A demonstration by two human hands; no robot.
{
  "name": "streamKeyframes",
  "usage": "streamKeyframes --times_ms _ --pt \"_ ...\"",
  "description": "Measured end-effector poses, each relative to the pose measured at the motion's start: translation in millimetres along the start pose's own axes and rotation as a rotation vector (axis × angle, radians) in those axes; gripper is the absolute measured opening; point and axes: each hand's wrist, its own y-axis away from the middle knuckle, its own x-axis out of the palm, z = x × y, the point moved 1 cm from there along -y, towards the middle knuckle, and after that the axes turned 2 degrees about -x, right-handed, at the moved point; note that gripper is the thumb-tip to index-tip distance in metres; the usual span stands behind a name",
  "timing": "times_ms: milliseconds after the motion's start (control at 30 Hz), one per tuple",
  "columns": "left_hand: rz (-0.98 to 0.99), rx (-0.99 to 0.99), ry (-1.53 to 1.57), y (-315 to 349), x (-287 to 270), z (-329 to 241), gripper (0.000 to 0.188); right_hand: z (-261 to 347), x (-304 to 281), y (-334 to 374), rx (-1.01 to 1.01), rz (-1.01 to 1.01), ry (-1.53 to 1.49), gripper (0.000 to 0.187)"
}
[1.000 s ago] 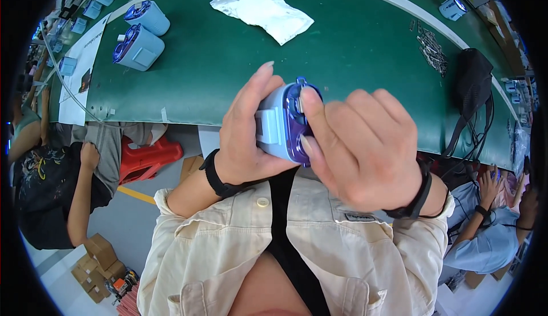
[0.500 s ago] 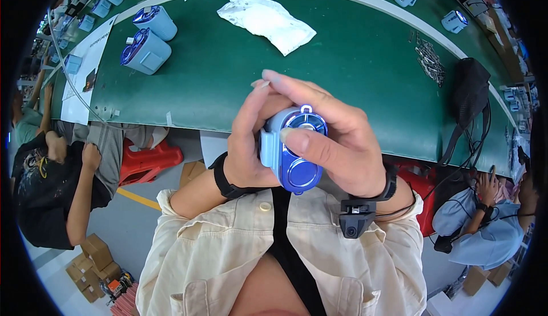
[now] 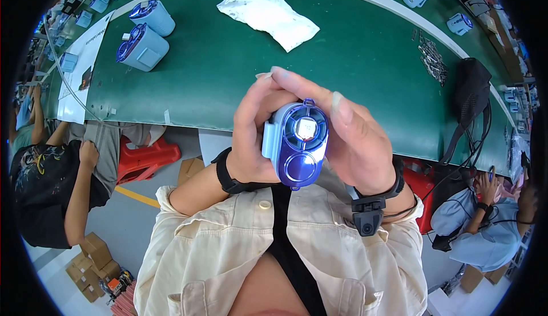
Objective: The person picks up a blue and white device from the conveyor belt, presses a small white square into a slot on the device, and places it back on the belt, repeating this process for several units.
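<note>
A light-blue plastic device with a glossy dark-blue oval top (image 3: 301,170) is held upright above my chest, its top facing me. A ring on its far half frames a small white square; a round disc outline marks its near half. My left hand (image 3: 251,139) is closed around its left side, on the pale side clip. My right hand (image 3: 362,145) cups the right and far side, fingertips meeting the left ones beyond it. The right thumb is raised off the top. The device's lower body and some of my fingers are hidden.
Two similar blue devices (image 3: 144,48) stand far left on the green table (image 3: 217,88). A crumpled white bag (image 3: 268,16) lies at the far middle. Small metal parts (image 3: 434,62) and a black pouch (image 3: 471,88) with cables are on the right. Co-workers sit on both sides.
My right thumb has lifted from the device's top, uncovering the ring and white square. My right hand has shifted slightly right. The left hand keeps its hold.
</note>
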Motion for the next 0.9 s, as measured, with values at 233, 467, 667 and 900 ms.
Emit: streamKeyframes --times_ms 233,467,667,900 --pt "-0.101 0.032 0.0 -1.5 8.3 5.7 0.108 5.3 -4.6 -0.9 -0.082 0.03 0.259 0.056" --pt "-0.047 -0.025 -0.098 -32.1 -1.4 9.2 0.123 45.2 -58.7 -47.7 -0.114 -0.034 0.276 0.05" --pt "-0.173 -0.005 -0.084 -26.3 -20.5 16.8 0.121 148.9 -180.3 -144.5 -0.36 -0.564 0.475 0.039" --pt "-0.214 -0.115 -0.052 -19.1 -13.8 24.3 0.113 166.5 -257.7 -200.6 -0.453 -0.883 1.601 0.042"
